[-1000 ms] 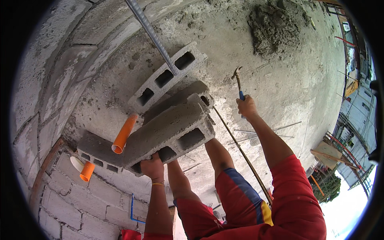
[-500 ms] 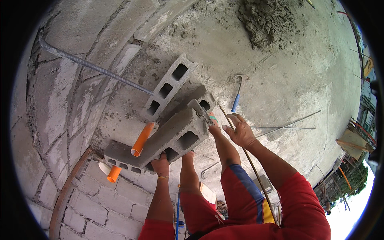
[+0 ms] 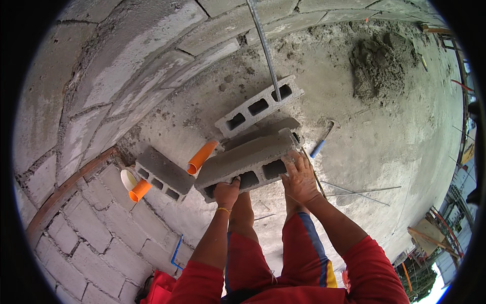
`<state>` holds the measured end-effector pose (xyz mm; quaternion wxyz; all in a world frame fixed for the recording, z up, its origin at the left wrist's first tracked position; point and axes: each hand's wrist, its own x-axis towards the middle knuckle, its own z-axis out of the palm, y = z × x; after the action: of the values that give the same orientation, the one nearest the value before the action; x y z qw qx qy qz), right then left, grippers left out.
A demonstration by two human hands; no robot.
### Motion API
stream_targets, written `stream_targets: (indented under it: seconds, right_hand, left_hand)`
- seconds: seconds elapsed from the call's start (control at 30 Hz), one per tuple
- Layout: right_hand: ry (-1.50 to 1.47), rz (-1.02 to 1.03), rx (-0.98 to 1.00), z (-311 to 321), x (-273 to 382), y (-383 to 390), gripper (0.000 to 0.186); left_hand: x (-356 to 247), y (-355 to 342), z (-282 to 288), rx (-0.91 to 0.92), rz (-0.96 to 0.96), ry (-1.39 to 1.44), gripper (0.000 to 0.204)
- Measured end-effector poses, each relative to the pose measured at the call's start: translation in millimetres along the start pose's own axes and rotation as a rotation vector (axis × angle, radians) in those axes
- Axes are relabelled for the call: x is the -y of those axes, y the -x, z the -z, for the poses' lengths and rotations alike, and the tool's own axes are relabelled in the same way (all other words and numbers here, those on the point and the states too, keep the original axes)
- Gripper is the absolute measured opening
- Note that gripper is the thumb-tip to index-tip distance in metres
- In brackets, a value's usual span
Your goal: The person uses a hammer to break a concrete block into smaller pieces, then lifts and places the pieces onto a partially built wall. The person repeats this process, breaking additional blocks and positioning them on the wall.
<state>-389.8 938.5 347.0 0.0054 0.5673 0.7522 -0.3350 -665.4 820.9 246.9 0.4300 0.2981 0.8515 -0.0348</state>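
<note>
- At the near left of the hollow grey block point(image 3: 243, 156), our left hand's point(image 3: 227, 194) fingers are clamped on a hollow's edge, their tips hidden.
- At its right end, our right hand point(image 3: 300, 180) lies against it, fingers stretched and slightly parted; we cannot tell how firmly they press.
- It sits between our hands, before our shins point(image 3: 242, 213); whether its underside rests on anything is hidden.
- Its long axis slants from near left to far right, a broad side up, hollows facing us.
- We judge the taking hold done and the letting go not; what else is left, we cannot read.
- Just beyond lies a second block point(image 3: 263, 133); farther, a three-hollowed block point(image 3: 246, 113) meets a steel bar point(image 3: 263, 45).
- To the left, we see a darker block point(image 3: 164, 167) between a longer orange pipe point(image 3: 203, 155) and a shorter orange pipe point(image 3: 140, 191).
- To the right lies a blue-handled hammer point(image 3: 318, 148); far right, a grey heap point(image 3: 379, 68).
</note>
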Motion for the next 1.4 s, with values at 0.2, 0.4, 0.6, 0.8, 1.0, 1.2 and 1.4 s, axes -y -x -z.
stream_targets:
  seconds: [0.2,0.4,0.6,0.8,1.0,1.2,1.4]
  right_hand:
    - [-0.165,-0.110,0.025,-19.1,33.0,10.9,0.035]
    - [-0.329,-0.453,-0.348,-42.2,5.0,31.0,0.024]
    - [-0.626,-1.042,-0.364,-62.2,-144.1,40.7,0.032]
    - [-0.079,-0.769,0.040,-155.6,-288.1,47.1,0.040]
    - [-0.224,-1.081,0.106,-233.5,-364.3,30.6,0.055]
    - [-0.506,-0.941,-0.088,-209.8,-338.6,-18.6,0.051]
    - [-0.863,-0.406,0.125,-100.9,-211.4,-42.8,0.060]
  left_hand:
    - [-32.0,10.5,34.5,0.126,0.042,-0.141,0.060]
    - [-19.7,3.0,26.8,0.132,-0.061,-0.122,0.060]
    - [-17.4,3.5,15.9,0.054,-0.010,-0.126,0.062]
    - [-15.9,3.1,6.7,-0.034,-0.002,-0.163,0.054]
    - [-7.0,-1.2,-7.6,-0.007,-0.224,0.283,0.039]
    - [0.6,-2.4,-11.4,-0.025,-0.186,0.283,0.042]
    - [1.8,-1.7,-10.5,-0.022,-0.184,0.265,0.044]
